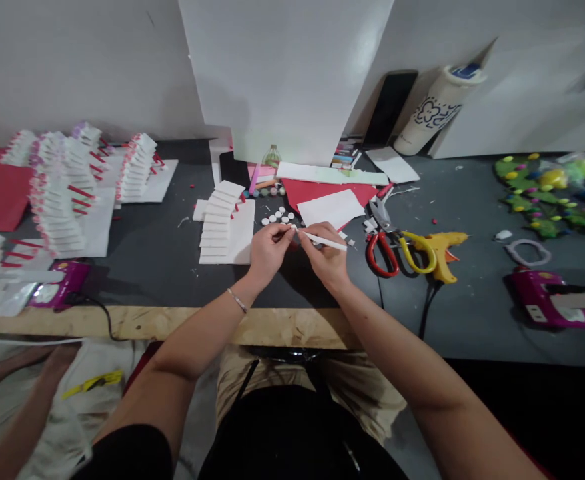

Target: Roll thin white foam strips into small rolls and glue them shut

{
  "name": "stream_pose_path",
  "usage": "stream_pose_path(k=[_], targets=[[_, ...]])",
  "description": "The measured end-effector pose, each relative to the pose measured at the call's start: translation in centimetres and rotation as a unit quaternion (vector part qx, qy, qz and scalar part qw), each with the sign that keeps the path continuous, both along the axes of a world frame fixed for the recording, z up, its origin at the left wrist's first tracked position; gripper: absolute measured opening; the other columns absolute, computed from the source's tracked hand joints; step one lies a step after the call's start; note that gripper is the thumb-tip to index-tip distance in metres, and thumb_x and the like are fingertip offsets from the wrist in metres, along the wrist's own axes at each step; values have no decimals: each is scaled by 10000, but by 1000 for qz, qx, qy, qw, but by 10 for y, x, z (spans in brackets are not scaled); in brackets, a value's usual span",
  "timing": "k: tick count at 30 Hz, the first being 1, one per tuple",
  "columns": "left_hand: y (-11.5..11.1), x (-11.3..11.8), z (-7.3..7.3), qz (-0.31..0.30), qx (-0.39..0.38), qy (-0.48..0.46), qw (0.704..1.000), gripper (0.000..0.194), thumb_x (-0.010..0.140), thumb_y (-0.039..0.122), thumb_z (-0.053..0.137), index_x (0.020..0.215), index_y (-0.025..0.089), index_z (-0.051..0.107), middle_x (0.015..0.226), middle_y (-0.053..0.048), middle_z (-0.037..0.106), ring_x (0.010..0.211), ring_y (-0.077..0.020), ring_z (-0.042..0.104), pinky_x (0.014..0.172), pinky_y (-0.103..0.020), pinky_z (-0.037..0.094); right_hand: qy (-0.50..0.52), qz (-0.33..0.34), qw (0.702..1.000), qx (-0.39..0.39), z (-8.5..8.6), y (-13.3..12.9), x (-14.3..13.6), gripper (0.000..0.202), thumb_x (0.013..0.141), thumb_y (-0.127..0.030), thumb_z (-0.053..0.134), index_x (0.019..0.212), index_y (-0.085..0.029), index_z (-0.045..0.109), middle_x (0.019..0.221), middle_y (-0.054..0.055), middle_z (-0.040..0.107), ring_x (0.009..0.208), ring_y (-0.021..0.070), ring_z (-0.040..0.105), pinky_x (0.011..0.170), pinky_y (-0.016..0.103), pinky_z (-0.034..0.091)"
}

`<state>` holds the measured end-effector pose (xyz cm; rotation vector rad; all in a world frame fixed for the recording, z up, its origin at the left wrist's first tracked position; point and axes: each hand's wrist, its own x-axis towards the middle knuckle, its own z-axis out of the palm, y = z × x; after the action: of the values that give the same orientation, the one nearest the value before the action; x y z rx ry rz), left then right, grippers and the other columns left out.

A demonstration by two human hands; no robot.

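Over the dark table my left hand [268,250] pinches a tiny white piece [294,227] between its fingertips. Right beside it, my right hand [326,257] grips a thin white stick or pen [330,243], its tip close to the left fingertips. Several small white discs [277,217] lie just beyond my left hand. To the left of that hand, a stepped white paper staircase [216,230] stands on a white card [241,233]. Behind my right hand a white sheet [331,209] overlaps red paper [302,191].
Red-handled scissors [382,255], yellow-handled scissors [417,253] and a yellow glue gun [443,253] lie right. More paper staircases [57,200] stand left. A bottle [430,113] and phone [390,108] lean on the back wall. Another person's arms [27,400] are lower left.
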<state>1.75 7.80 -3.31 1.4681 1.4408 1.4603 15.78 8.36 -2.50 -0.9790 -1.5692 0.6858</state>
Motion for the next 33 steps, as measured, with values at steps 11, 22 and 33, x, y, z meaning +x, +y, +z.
stream_pose_path(k=[11, 22, 33], targets=[[-2, 2, 2, -26, -5, -25, 999, 227, 864, 390, 661, 867, 167, 704, 821, -38, 695, 621, -127, 663, 549, -239, 567, 27, -22, 999, -35, -3, 5, -1, 163, 870, -336, 645, 827, -216, 747, 789, 34, 709, 770, 170, 653, 723, 312, 530], [-2, 2, 4, -69, -27, -96, 993, 319, 809, 459, 709, 910, 157, 715, 807, -41, 721, 617, -141, 694, 575, -251, 608, 22, -28, 999, 1, -4, 5, 2, 124, 857, -306, 674, 812, -198, 714, 771, 30, 683, 735, 157, 635, 682, 295, 518], [-2, 1, 3, -30, 29, -51, 998, 223, 839, 384, 689, 851, 162, 688, 850, -42, 681, 692, -147, 697, 657, -282, 611, 19, -6, 1000, -9, -1, 1, -1, 137, 866, -310, 645, 797, -218, 719, 769, 36, 700, 756, 173, 646, 726, 325, 533]])
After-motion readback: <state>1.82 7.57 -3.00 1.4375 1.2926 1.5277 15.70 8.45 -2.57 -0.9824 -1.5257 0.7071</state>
